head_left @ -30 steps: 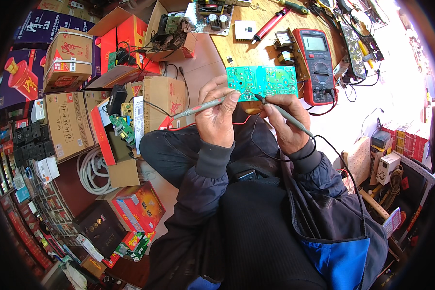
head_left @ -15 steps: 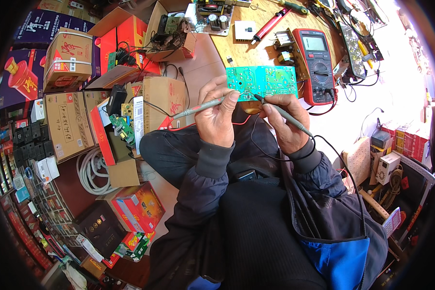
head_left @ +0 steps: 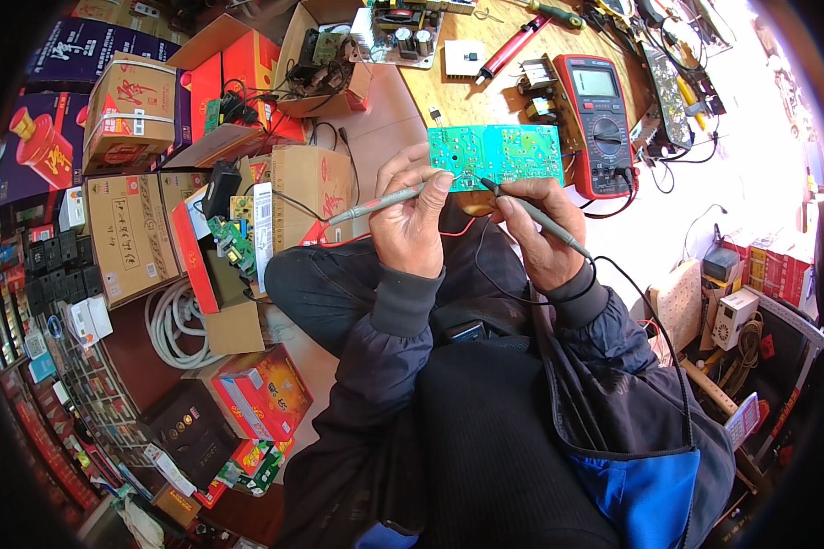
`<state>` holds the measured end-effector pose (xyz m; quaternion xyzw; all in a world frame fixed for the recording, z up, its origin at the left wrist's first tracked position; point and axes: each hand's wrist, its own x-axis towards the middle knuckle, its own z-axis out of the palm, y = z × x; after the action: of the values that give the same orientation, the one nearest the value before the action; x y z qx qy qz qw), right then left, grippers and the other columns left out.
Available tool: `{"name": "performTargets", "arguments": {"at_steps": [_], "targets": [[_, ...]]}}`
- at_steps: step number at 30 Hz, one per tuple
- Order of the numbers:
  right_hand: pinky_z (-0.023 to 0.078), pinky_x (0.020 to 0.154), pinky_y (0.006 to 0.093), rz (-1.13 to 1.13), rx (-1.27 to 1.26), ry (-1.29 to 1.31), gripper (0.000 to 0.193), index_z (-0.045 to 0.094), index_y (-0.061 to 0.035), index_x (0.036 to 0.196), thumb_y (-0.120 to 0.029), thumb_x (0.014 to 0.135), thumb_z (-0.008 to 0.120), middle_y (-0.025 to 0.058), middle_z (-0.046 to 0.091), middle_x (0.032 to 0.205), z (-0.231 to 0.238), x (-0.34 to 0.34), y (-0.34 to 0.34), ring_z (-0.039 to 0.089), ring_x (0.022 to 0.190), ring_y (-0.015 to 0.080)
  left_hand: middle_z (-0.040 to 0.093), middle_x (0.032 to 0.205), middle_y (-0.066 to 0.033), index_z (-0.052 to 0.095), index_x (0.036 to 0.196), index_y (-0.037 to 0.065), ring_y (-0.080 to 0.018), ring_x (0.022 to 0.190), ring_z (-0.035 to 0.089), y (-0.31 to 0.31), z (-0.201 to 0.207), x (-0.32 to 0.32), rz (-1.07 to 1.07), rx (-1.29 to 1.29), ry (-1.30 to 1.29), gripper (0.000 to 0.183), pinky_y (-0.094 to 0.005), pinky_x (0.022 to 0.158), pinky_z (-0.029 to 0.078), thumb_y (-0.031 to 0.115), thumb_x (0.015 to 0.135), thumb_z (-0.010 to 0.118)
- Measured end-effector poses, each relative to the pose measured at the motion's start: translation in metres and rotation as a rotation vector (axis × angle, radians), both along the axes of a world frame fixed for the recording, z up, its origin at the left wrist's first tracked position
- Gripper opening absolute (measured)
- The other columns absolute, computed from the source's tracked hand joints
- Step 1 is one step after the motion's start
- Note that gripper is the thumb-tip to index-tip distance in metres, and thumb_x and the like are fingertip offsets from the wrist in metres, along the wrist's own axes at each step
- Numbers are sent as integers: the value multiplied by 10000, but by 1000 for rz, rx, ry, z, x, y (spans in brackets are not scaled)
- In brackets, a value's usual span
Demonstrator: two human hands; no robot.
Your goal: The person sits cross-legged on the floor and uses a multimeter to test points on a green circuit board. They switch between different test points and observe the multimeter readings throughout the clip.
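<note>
A green circuit board, its solder side showing, is held up in front of my lap near the table's edge. My left hand is closed around a grey multimeter probe with a red lead, its tip end at the board's lower left part. My right hand pinches the other grey probe, which has a black lead and points at the board's lower edge. Whether either tip touches a solder joint is too small to tell. Just right of the board lies a red multimeter with its display lit.
The wooden table carries a red desoldering pump and electronic parts. Cardboard boxes crowd the left side, one red box holding boards. A coiled white cable lies below them. The black lead loops beside my right sleeve.
</note>
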<state>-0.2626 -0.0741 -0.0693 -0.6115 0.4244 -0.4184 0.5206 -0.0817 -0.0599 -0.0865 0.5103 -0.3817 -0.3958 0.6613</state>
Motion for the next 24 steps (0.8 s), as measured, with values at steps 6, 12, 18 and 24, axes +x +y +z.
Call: {"name": "performTargets", "arguments": {"at_steps": [6, 12, 18, 24], "targets": [[558, 751, 281, -92, 25, -128, 164, 644, 26, 1137, -53, 1006, 701, 119, 734, 975, -3, 5, 3, 716, 841, 142, 603, 1306, -137, 716, 1033, -27, -167, 1078, 634, 1, 1, 0, -2, -7, 42, 141, -324, 955, 531, 102, 988, 749], [555, 745, 286, -79, -28, -91, 165, 638, 29, 1131, -61, 1008, 700, 116, 727, 962, -4, 4, 1, 714, 830, 146, 614, 1325, -150, 743, 1062, -27, -194, 1173, 611, 1, 0, -1, -3, 5, 47, 250, -345, 1023, 495, 212, 989, 763], [558, 742, 289, -83, -13, -73, 157, 646, 33, 1119, -59, 1005, 703, 124, 730, 957, -3, 5, 1, 718, 828, 152, 606, 1298, -132, 714, 1045, -20, -169, 1076, 632, -1, -2, 0, 6, -14, 5, 144, -322, 952, 529, 110, 992, 747], [564, 747, 289, -66, -3, -71, 160, 648, 33, 1121, -58, 1003, 706, 126, 733, 962, -2, 4, -1, 721, 833, 153, 601, 1302, -126, 718, 1042, -23, -168, 1076, 627, 0, -3, 0, 14, 4, -13, 146, -318, 941, 532, 104, 981, 759]]}}
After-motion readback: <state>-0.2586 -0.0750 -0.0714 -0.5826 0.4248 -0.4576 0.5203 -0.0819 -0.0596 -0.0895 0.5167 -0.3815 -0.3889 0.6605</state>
